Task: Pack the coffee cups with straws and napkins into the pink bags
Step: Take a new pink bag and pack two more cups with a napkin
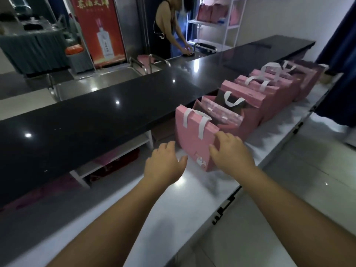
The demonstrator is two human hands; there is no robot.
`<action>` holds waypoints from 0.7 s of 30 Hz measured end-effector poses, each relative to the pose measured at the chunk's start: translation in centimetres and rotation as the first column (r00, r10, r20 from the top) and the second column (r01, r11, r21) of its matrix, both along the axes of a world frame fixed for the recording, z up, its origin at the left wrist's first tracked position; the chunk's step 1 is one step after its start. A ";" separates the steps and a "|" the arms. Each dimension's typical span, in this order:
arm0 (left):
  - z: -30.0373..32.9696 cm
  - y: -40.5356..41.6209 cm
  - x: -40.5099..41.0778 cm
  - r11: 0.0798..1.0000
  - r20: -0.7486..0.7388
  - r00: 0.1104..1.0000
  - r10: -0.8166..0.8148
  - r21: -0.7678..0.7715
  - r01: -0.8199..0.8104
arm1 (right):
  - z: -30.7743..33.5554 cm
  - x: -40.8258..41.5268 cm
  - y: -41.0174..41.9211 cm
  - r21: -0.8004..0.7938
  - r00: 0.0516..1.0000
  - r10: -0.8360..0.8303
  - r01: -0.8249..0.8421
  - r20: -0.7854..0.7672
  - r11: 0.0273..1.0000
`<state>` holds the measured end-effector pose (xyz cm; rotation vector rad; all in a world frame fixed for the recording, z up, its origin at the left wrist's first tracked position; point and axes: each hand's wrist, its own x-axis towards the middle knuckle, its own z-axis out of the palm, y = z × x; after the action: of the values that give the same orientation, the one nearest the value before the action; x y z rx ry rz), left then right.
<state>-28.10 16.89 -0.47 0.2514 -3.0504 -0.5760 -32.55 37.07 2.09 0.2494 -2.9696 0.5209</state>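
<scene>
A row of pink bags with white handles stands along the white lower counter, running away to the right. The nearest pink bag is flat and closed, with a small picture near its bottom corner. My right hand touches its right edge with relaxed fingers. My left hand hovers spread just left of the bag, holding nothing. Behind it an opened pink bag shows a dark inside. No cups, straws or napkins are in sight.
A raised glossy black countertop runs along the left of the bags. Beyond it are a steel sink, a red poster and a person bent over the far counter. White shelves with more pink bags stand at the back.
</scene>
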 end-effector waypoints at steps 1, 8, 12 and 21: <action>-0.1 0.7 -1.5 1.000 0.000 1.000 -0.012 0.015 0.012 | 0.1 -1.3 0.4 -0.022 1.000 -0.014 0.014 0.010 1.000; -0.4 5.6 -11.5 0.991 0.039 0.999 0.028 0.128 -0.033 | 0.8 -11.8 3.0 -0.075 1.000 -0.020 0.021 0.021 0.997; 0.2 8.5 -15.9 0.958 0.040 0.983 0.180 0.220 -0.185 | 0.5 -17.6 4.4 -0.067 0.996 0.054 -0.050 0.067 0.996; 0.4 11.1 -19.6 0.878 0.174 0.916 0.362 0.267 -0.398 | -1.9 -25.1 2.6 0.079 0.945 0.301 -0.313 0.127 0.947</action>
<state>-47.75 28.00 -0.02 0.9023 -2.8802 -1.0132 -57.64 39.62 0.16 0.7264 -3.0865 0.4317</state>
